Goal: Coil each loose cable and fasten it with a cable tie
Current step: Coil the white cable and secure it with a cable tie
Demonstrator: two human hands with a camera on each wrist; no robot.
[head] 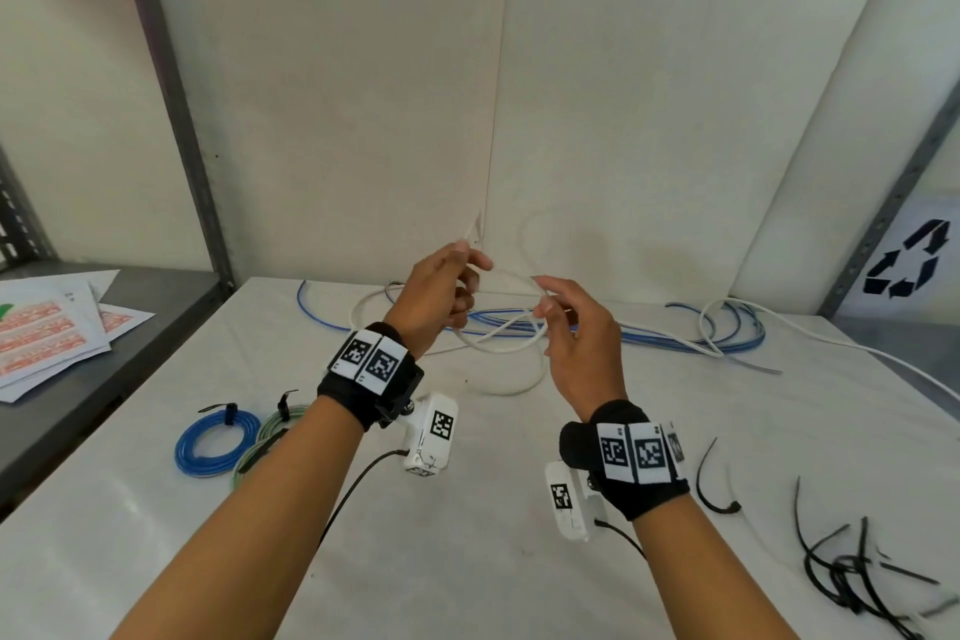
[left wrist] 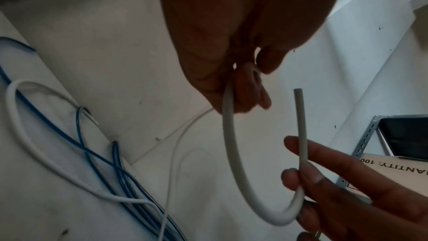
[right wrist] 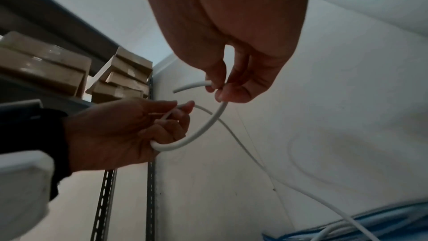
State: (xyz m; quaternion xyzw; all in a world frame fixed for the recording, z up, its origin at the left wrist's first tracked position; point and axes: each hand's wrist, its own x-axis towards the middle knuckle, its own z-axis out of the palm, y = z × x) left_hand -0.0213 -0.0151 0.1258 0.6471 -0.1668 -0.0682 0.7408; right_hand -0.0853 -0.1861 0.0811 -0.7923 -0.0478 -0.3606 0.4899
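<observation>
A loose white cable lies partly on the white table, and both hands hold its near end up over the table's back middle. My left hand grips the cable in curled fingers. My right hand pinches it between thumb and fingertips, a short way from the cut end. Between the hands the cable bends into a U-shaped loop. The rest of it trails down to the table.
Loose blue cable and more white cable sprawl along the back of the table. A tied blue coil and a tied green coil lie at the left. Several black cable ties are piled front right, with one apart. Papers sit on the grey side shelf.
</observation>
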